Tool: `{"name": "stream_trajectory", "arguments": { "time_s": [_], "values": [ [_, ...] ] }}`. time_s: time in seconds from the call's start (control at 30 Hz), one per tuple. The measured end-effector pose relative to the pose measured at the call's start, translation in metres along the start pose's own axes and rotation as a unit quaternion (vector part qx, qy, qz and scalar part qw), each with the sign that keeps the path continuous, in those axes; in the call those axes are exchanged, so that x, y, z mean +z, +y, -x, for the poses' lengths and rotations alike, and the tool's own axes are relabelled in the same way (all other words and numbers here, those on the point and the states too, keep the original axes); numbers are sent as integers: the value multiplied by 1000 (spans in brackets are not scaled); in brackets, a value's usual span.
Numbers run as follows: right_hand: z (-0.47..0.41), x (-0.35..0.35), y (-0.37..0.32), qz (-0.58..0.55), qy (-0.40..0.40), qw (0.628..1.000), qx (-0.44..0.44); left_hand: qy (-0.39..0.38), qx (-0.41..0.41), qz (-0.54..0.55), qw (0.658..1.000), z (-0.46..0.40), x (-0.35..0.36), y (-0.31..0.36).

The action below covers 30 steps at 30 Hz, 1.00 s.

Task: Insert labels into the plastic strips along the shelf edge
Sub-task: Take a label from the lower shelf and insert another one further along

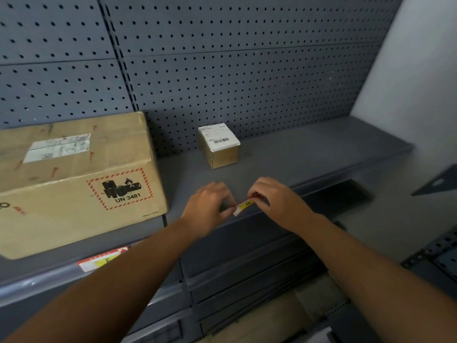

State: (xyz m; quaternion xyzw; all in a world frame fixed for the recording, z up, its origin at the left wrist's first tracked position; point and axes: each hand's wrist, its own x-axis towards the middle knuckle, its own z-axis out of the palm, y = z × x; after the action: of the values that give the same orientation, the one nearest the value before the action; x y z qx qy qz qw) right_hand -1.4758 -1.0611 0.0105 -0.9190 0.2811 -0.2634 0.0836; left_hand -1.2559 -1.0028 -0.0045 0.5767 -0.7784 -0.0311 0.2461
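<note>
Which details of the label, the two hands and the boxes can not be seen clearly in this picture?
- Label, head view: print too small to read; both ends covered by fingers.
- Plastic strip under it: hidden by the left hand and right hand, so how far the label is inserted is unclear.
- Small box: text blurred.
- Large carton: cut off by the left edge.

The fingers [228,203] are hiding both ends of the label [243,206], and the big box [74,184] is running off the left edge.

Two cardboard boxes [74,179] [218,144], two labels [243,206] [103,261], two hands [210,206] [274,199]
</note>
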Motion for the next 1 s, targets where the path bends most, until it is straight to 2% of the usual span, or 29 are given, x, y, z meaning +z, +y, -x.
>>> {"name": "stream_trajectory", "arguments": {
  "time_s": [0.27,0.53,1.0],
  "values": [
    [3,7,8,-2,-7,1000,-17,1,-3,-19,1000,4,5,3],
    [7,12,15,2,0,1000,14,-6,12,-36,999,1,4,7],
    [9,14,10,72,27,996,50,22,10,-81,996,0,9,16]
  ]
}}
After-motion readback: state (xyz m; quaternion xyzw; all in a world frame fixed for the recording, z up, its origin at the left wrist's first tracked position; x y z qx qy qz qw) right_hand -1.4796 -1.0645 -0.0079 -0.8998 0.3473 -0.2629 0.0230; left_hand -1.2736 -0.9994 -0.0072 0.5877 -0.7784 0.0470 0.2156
